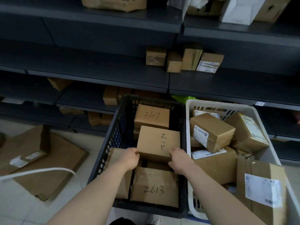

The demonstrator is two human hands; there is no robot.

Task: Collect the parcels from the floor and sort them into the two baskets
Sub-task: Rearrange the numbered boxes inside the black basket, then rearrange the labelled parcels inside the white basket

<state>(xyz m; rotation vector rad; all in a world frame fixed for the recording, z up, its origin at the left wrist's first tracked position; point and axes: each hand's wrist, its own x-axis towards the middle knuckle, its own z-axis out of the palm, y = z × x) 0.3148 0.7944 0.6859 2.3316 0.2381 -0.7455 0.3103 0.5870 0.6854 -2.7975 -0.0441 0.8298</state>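
A black basket (113,135) stands in front of me with several brown cardboard parcels in it, marked with handwritten numbers. Both my hands reach into it. My left hand (129,158) grips the near left corner of a numbered parcel (158,142) lying on top in the middle. My right hand (178,159) grips its near right corner. A parcel marked 2617 (151,116) lies behind it and one marked 2613 (154,187) lies in front. To the right stands a white basket (263,124) piled with labelled parcels (212,131).
Dark shelving (97,75) runs behind the baskets, with small boxes (185,60) on several levels. Flattened cardboard and a labelled flat parcel (24,151) lie on the tiled floor at the left. A white cord (37,172) crosses the lower left.
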